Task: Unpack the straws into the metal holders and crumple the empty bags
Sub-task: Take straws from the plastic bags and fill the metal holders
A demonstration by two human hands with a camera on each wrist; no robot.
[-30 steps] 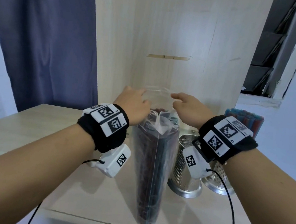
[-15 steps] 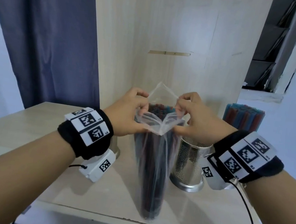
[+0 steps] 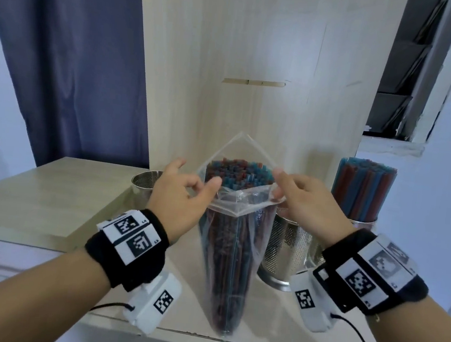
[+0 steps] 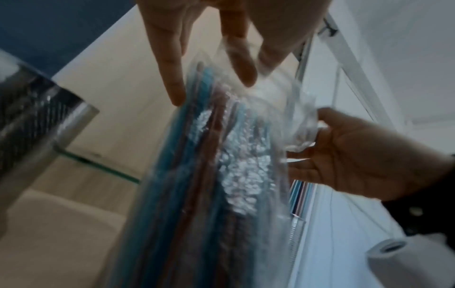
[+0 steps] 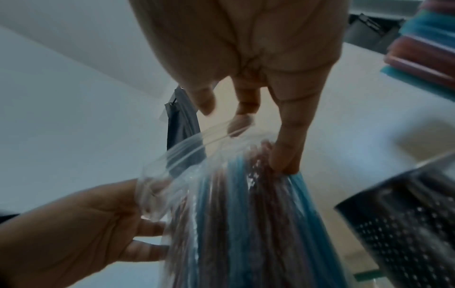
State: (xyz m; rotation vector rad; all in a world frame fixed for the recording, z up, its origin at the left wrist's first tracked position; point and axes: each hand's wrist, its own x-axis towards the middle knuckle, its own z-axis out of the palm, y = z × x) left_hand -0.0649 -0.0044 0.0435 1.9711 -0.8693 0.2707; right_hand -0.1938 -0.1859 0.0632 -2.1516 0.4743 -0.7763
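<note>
The left hand (image 3: pixel 180 194) pinches the left rim of the clear plastic bag (image 3: pixel 232 269) between thumb and forefinger, its other fingers loosely spread; in the left wrist view its fingertips (image 4: pixel 176 91) lie against the bag's side. The right hand (image 3: pixel 307 204) grips the opposite rim, thumb over the plastic and a long finger (image 5: pixel 285 155) pressed to the bag's wall. Between the two hands the bag's mouth is pulled wide into a diamond shape, and the tips of the red and blue straws (image 3: pixel 236 172) show inside it. The bag stands upright on the pale wooden cabinet top (image 3: pixel 49 194), near its front edge, packed with straws from bottom to mouth.

Just right of the bag, behind the right wrist, stands a perforated metal holder (image 3: pixel 285 249); nothing can be seen inside it. Further right of the bag, a second holder (image 3: pixel 363 223) is filled with a bundle of upright straws (image 3: pixel 362 191). Left of the bag, partly hidden by the left hand, is a third metal holder (image 3: pixel 145 182). Behind the bag rises a light wooden panel (image 3: pixel 244 61), with a dark blue curtain (image 3: pixel 72 57) to its left
</note>
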